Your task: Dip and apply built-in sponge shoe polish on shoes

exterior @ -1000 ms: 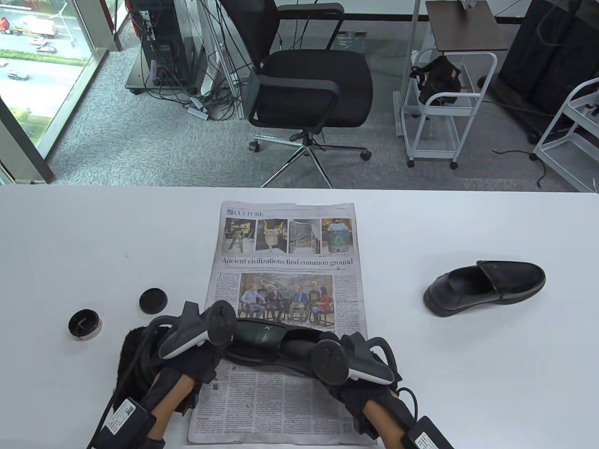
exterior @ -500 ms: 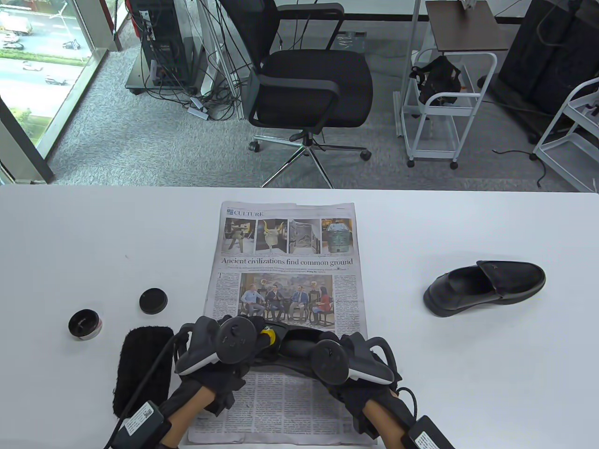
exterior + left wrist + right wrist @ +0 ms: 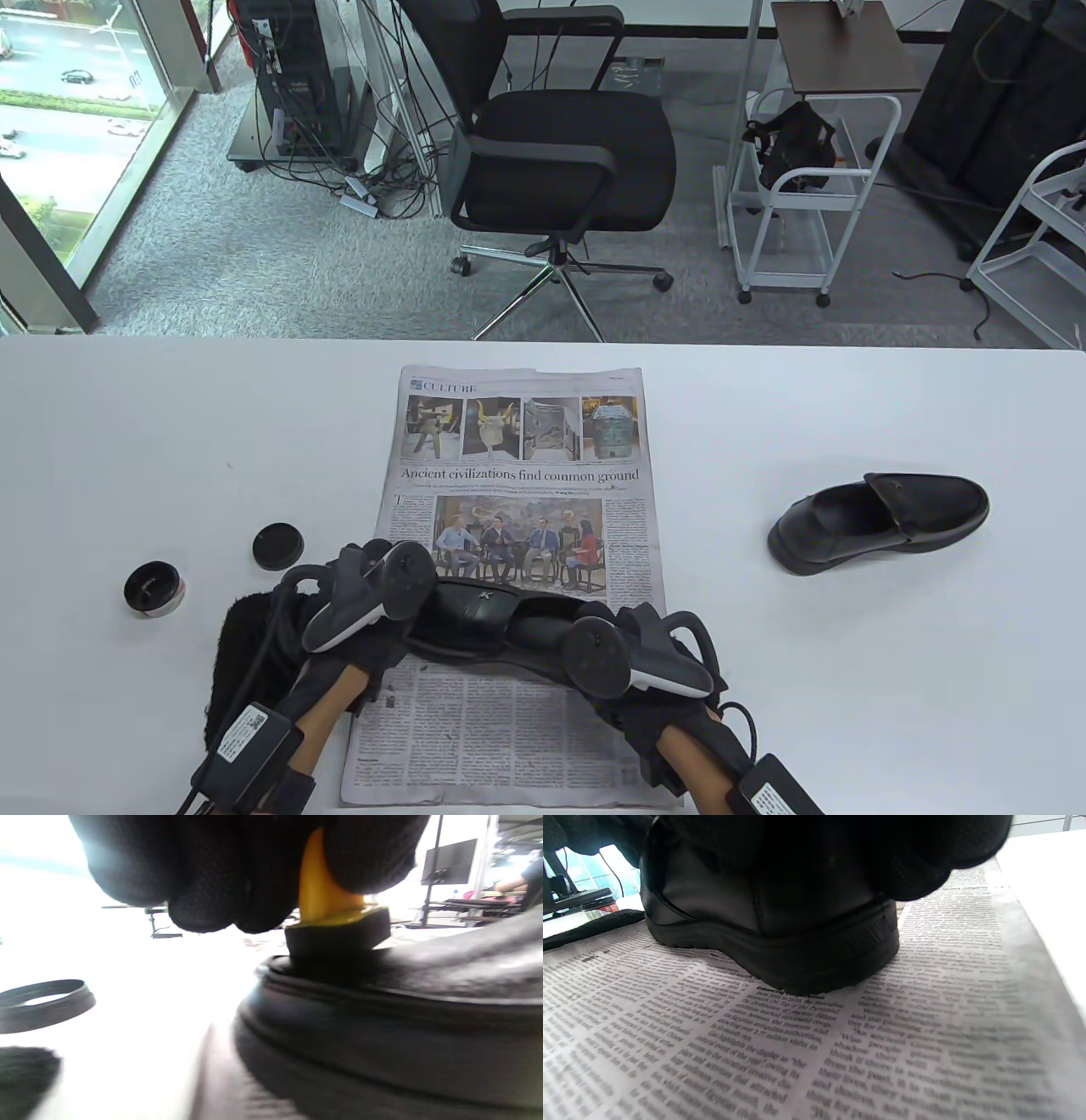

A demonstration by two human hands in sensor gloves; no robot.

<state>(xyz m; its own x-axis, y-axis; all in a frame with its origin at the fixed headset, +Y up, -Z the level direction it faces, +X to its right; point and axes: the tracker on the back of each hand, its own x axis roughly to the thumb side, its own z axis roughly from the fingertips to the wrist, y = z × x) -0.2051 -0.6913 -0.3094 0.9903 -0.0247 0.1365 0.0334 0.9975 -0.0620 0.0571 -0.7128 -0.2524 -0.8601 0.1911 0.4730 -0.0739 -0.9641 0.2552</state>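
A black shoe (image 3: 475, 607) lies on the newspaper (image 3: 517, 441) between both hands. My left hand (image 3: 394, 607) is at its toe end and grips the yellow handle of a black sponge applicator (image 3: 335, 929). In the left wrist view the sponge presses on the shoe's toe (image 3: 382, 1018), under my gloved fingers (image 3: 237, 870). My right hand (image 3: 628, 654) holds the shoe's heel end, and its glove (image 3: 840, 849) covers the top of the heel (image 3: 772, 933). The open polish tin (image 3: 154, 589) and its lid (image 3: 278, 545) sit on the table to the left.
A second black shoe (image 3: 882, 522) lies on the table at the right. A black fuzzy cloth (image 3: 242, 654) lies under my left forearm, beside the newspaper. Behind the table's far edge (image 3: 543, 340) stand an office chair and white carts.
My left hand swept right over the shoe's upper with the sponge, then came back left to the toe end. The right hand and the shoe have stayed put.
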